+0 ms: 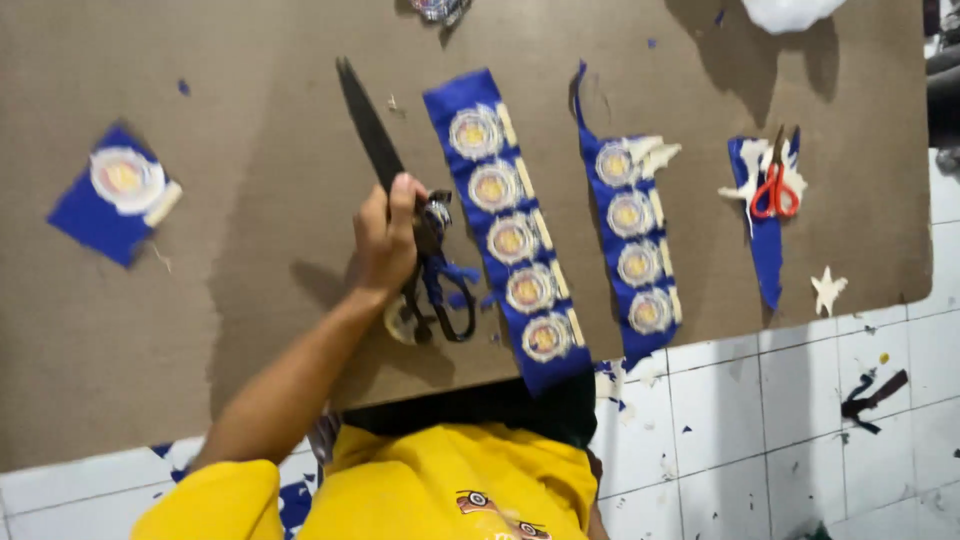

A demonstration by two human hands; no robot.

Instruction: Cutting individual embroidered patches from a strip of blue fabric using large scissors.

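My left hand [386, 238] reaches in from the lower left and grips large black scissors [372, 135] near their pivot. The blade points up and left, flat on a brown board [250, 300]. The scissor handles [448, 305] lie below my hand, with blue cloth wound on them. Just right of the scissors lies a blue fabric strip [512, 240] bearing several round white and gold badges. A second, similar strip [632, 245] lies further right. My right hand is out of view.
A single blue patch with one badge [115, 190] lies at the board's left. Small red-handled scissors [775, 188] rest on a blue scrap at the right. White and blue offcuts dot the board and the white tiled floor [800, 430]. My yellow shirt [450, 490] fills the bottom.
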